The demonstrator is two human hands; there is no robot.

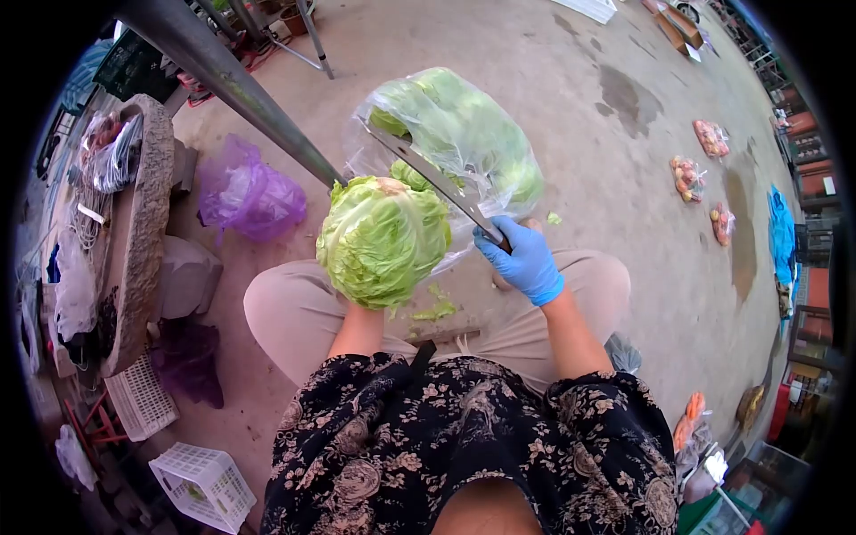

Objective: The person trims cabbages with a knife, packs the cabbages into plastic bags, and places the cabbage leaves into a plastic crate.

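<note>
Single head-worn view, shot from above the wearer's chest, pointed forward and steeply down. Frame is bent by fisheye-type distortion; corners blacked out. Black floral-print shirt [473, 428] is placed nearest, cut off by the bottom edge. Bent legs in beige trousers [294, 308] are seen from overhead. Lettuce head [379, 241] and blue-gloved right hand [528, 265] are caught close up, near mid-frame. Concrete floor [606, 196] is taken in farther off, top and right; stone trough [154, 169] is shown along the left side.
</note>
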